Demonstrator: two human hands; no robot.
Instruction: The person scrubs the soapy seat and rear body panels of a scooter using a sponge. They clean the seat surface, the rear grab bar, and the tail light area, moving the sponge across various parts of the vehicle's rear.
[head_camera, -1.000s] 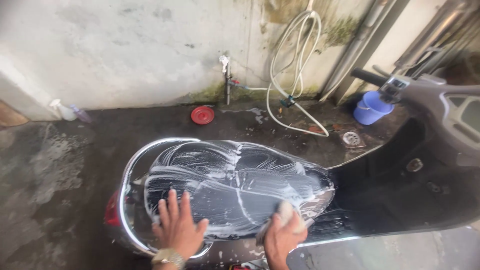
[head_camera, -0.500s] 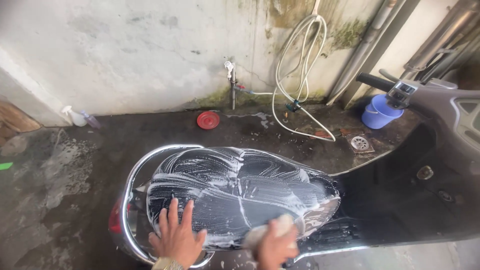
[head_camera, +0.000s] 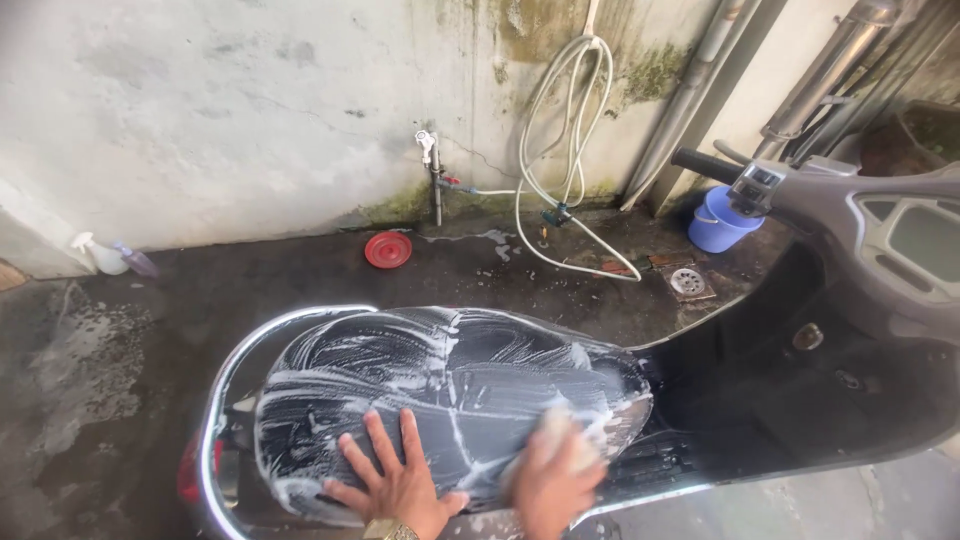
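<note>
The right hand (head_camera: 548, 480) is pressed down on a pale sponge (head_camera: 562, 432), with its fingers curled over it, so it grips the sponge against the seat (head_camera: 440, 390). Only the top edge of the sponge peeks out past the fingers. The hand looks a bit blurry.

Just beside it, the left hand (head_camera: 395, 488) lies flat on the seat with its fingers spread wide. It holds nothing. A gold watch (head_camera: 388, 529) sits on that wrist, right at the bottom edge.

The seat under both hands is black and wet, with white soap streaks running all over it. It belongs to a scooter (head_camera: 820, 330). A shiny silver rail (head_camera: 232, 365) bends around the back of the seat, past the left hand. A bit of red light (head_camera: 187, 470) shows under the rail.

Past the right hand, the dark footwell and the grey front of the scooter stick out, with a black handle (head_camera: 703, 164).

Farther off, beyond the seat, the ground is dark and wet. A red lid (head_camera: 387, 250) lies there, near a tap (head_camera: 428, 150) on the dirty wall. A white hose (head_camera: 565, 130) hangs by the tap. A blue bucket (head_camera: 718, 220) stands behind the handle, and a drain (head_camera: 687, 281) is near it. A spray bottle (head_camera: 100, 253) rests far away by the wall.
</note>
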